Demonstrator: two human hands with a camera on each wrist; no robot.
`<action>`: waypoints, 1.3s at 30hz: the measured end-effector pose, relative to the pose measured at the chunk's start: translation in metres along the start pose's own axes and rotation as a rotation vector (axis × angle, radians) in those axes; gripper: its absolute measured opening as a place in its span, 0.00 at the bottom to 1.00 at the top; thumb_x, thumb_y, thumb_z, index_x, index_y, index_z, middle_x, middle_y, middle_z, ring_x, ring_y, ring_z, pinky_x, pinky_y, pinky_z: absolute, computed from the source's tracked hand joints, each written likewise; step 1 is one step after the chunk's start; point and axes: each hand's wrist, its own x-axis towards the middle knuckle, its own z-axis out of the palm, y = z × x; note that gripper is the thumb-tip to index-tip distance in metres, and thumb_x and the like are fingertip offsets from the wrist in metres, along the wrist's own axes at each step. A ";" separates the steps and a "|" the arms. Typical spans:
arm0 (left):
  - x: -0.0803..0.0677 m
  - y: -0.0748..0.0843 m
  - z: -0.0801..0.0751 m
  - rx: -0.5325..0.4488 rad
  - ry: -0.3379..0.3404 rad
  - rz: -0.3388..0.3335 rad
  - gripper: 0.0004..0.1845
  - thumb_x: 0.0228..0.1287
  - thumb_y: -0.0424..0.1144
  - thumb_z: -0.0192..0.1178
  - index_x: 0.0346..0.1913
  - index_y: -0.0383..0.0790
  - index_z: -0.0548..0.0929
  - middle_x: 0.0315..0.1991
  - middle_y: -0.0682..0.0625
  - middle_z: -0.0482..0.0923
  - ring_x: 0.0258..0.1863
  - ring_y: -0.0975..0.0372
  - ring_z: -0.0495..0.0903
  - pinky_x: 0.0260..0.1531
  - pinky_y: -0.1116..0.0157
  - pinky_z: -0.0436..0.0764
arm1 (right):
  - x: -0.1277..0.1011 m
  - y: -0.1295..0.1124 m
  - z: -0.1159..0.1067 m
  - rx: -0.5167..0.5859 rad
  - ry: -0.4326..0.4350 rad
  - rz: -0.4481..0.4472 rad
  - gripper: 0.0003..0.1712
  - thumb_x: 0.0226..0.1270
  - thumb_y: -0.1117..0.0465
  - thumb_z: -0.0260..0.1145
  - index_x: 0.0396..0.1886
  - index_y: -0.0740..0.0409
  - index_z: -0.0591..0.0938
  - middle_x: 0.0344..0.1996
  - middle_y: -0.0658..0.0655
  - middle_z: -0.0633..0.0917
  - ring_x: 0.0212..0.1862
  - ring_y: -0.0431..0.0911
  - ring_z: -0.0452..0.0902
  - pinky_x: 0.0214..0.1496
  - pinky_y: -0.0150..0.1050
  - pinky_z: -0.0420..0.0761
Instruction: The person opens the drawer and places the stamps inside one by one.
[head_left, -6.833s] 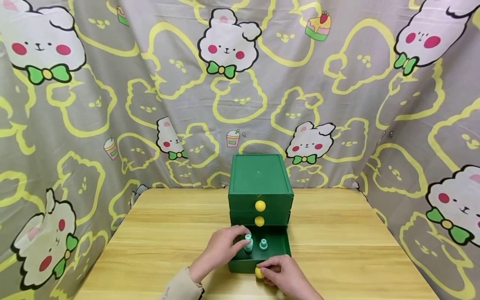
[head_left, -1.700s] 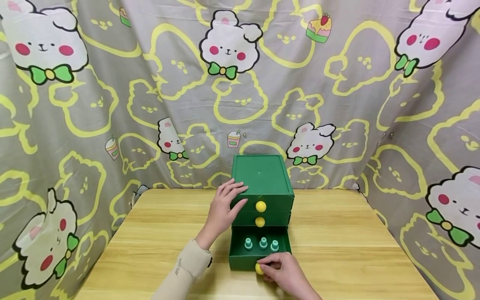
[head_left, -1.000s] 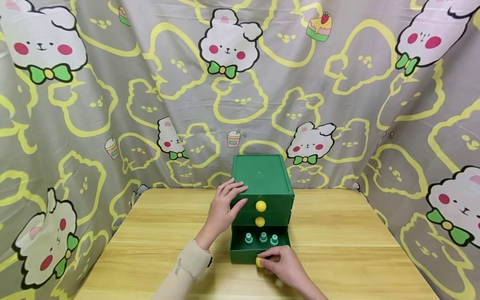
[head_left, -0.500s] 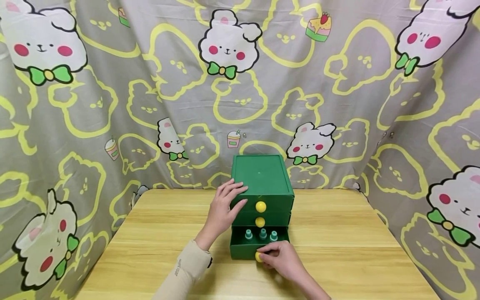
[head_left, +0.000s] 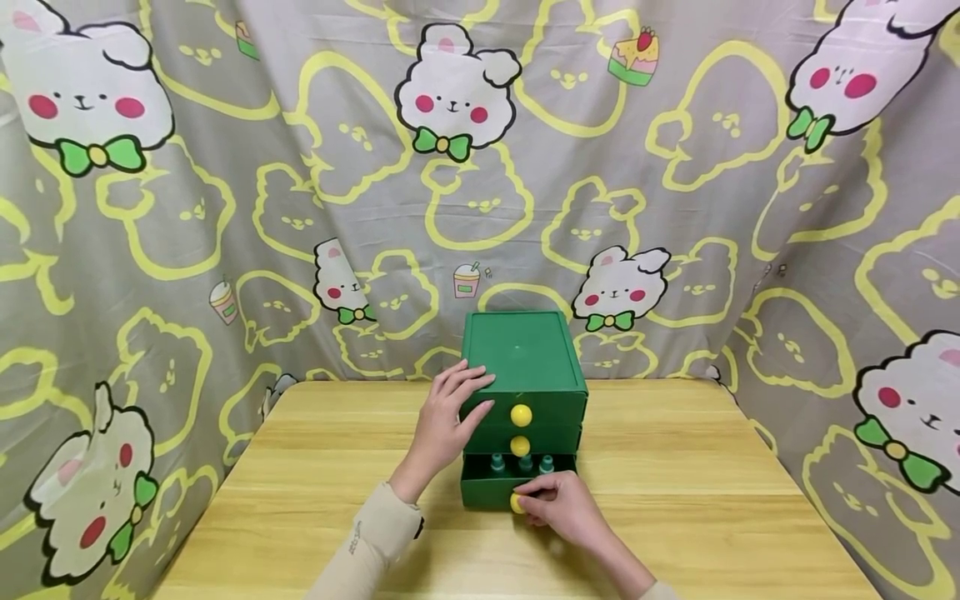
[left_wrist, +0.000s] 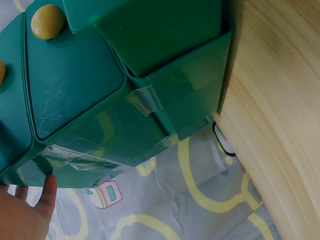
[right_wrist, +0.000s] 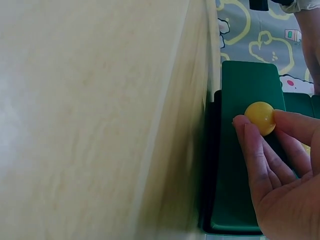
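A green three-drawer cabinet (head_left: 525,350) stands on the table, its bottom drawer (head_left: 487,493) partly pulled out. Inside that drawer several small teal bottle-like pieces, three in sight, stand in a row, such as the leftmost piece (head_left: 497,462); their lower parts are hidden by the drawer front. My right hand (head_left: 562,508) pinches the drawer's yellow round knob (right_wrist: 260,118) between thumb and fingers. My left hand (head_left: 447,414) rests on the cabinet's upper left edge with fingers extended, and in the left wrist view its fingertips touch the taped side.
Two more yellow knobs, the top knob (head_left: 521,415) and the middle knob (head_left: 520,446), stick out from the closed upper drawers. The wooden table (head_left: 675,483) extends on both sides. A patterned curtain (head_left: 480,208) hangs behind and beside it.
Earlier my left hand held a teal piece in the drawer; it then moved up to the cabinet's edge. My right hand has since pushed the bottom drawer partway inward by its knob.
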 end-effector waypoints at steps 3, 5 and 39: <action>-0.001 0.001 0.000 -0.005 -0.001 -0.004 0.19 0.74 0.46 0.64 0.65 0.54 0.83 0.69 0.54 0.77 0.77 0.54 0.64 0.73 0.47 0.68 | 0.001 0.001 0.000 0.006 0.008 -0.004 0.09 0.65 0.67 0.74 0.43 0.65 0.91 0.37 0.64 0.91 0.31 0.54 0.89 0.33 0.46 0.89; -0.002 0.001 0.001 -0.009 -0.003 -0.006 0.20 0.74 0.46 0.63 0.66 0.54 0.83 0.69 0.54 0.77 0.77 0.54 0.64 0.73 0.47 0.67 | 0.002 0.002 0.000 0.006 0.014 -0.003 0.09 0.65 0.67 0.74 0.43 0.65 0.91 0.36 0.64 0.91 0.30 0.54 0.89 0.32 0.45 0.89; -0.002 0.000 0.000 -0.014 0.004 -0.004 0.19 0.74 0.46 0.64 0.65 0.54 0.83 0.68 0.54 0.77 0.77 0.54 0.64 0.73 0.47 0.68 | 0.014 0.004 -0.001 -0.005 0.024 0.009 0.08 0.65 0.67 0.74 0.43 0.65 0.91 0.34 0.62 0.92 0.31 0.54 0.89 0.33 0.42 0.88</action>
